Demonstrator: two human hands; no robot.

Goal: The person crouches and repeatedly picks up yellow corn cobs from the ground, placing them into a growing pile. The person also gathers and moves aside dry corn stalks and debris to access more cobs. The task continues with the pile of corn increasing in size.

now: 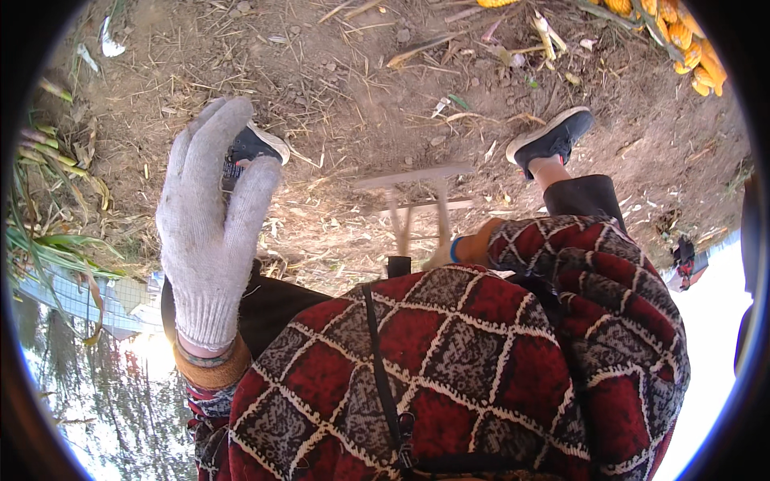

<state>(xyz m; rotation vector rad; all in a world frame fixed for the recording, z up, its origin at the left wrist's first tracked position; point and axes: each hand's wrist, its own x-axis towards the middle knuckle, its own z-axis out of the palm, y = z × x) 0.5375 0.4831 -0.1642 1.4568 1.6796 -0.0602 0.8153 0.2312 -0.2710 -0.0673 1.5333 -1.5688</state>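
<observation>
My left hand (210, 210), in a pale knitted glove, is raised at the left with nothing in it. Its fingers are bent, and the thumb stands apart from them. Low in front of my body, my right hand (440, 257) is blurred and partly hidden by my patterned jacket (463, 349); a blue band circles its wrist. It meets the near end of a small wooden stool or frame (415, 175) with thin legs and slats. The frame is smeared by motion while the ground around it is sharp. My fingers' exact hold on it is hidden.
Dirt ground (361, 108) strewn with straw and husk bits lies ahead. Yellow corn ears (686, 42) are piled at the top right. Cut green stalks and leaves (54, 156) lie at the left. My dark shoes (556, 138) are planted wide apart.
</observation>
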